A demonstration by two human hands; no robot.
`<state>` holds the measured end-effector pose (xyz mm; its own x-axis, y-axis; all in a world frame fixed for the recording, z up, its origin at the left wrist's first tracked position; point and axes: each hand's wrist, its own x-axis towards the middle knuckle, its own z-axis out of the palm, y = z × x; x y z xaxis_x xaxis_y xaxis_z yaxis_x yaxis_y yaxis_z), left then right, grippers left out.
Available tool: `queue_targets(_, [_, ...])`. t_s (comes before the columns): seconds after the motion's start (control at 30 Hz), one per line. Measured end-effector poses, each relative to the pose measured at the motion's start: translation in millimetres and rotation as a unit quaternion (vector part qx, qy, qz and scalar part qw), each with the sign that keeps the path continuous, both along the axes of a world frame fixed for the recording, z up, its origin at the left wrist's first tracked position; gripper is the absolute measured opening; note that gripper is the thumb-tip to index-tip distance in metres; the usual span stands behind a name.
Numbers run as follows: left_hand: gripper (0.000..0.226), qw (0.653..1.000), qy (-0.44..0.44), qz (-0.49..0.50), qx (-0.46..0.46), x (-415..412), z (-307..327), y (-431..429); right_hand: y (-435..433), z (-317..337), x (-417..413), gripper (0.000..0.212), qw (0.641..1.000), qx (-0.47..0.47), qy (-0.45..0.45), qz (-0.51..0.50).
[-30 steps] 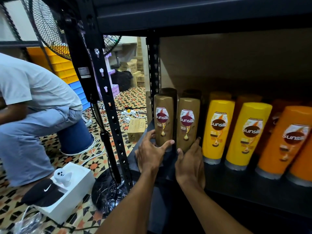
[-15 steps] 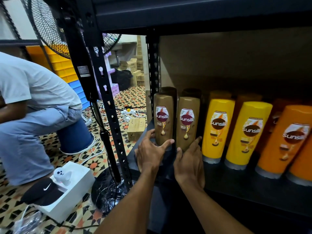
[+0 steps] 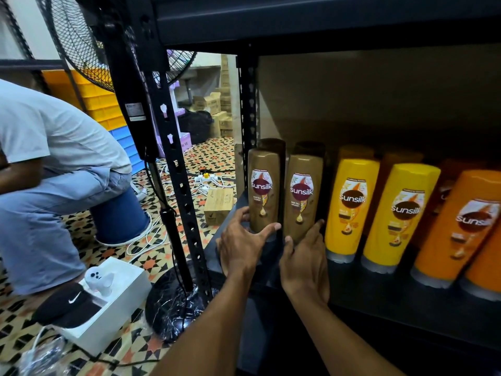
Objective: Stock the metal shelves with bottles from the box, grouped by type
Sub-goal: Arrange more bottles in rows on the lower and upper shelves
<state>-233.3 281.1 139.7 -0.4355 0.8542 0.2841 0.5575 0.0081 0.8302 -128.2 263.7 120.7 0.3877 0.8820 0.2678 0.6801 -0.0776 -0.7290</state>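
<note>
Two brown Sunsilk bottles stand upright side by side at the left end of the dark metal shelf [image 3: 379,297], with more brown bottles behind them. My left hand [image 3: 241,245] grips the base of the left brown bottle [image 3: 264,185], thumb across its front. My right hand [image 3: 303,264] holds the base of the right brown bottle [image 3: 302,191] between thumb and fingers. To their right stand yellow bottles [image 3: 349,204] and then orange bottles [image 3: 455,226], each in rows going back. The box is not in view.
The shelf's perforated upright [image 3: 176,172] and a standing fan's base [image 3: 173,308] are just left of my arms. A person [image 3: 54,158] sits on a blue stool at left. A white box [image 3: 108,324] with a black cap, cables and a cardboard carton [image 3: 217,204] lie on the patterned floor.
</note>
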Motion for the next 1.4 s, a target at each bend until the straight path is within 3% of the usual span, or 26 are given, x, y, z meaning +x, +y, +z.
queue_targets(0.2, [0.087, 1.000, 0.017, -0.013, -0.010, 0, 2, -3, -11, 4, 6, 0.084, 1.000, -0.017, -0.009, 0.023])
queue_targets(0.43, [0.105, 0.993, -0.050, -0.109, -0.018, -17, -2, -27, -52, 6, 23, 0.090, 0.993, -0.050, -0.030, 0.106])
queue_targets(0.6, [0.095, 0.986, -0.072, -0.148, -0.022, -16, -11, -69, -85, 7, 37, 0.084, 0.986, -0.045, -0.036, 0.156])
queue_targets(0.77, [0.073, 0.983, -0.033, -0.182, 0.003, -6, -3, -112, -120, 23, 64, 0.078, 0.970, -0.022, -0.032, 0.240])
queue_targets(0.93, [0.058, 0.968, -0.027, -0.244, 0.053, 21, 54, -143, -146, 79, 116, 0.064, 0.966, 0.087, -0.026, 0.241])
queue_targets(1.1, [0.052, 0.940, -0.017, -0.306, 0.149, 85, 155, -173, -182, 172, 187, 0.047, 0.951, 0.237, -0.073, 0.183])
queue_targets(1.4, [0.045, 0.877, -0.006, -0.385, 0.288, 230, 312, -208, -240, 324, 346, 0.043, 0.904, 0.415, -0.089, 0.062])
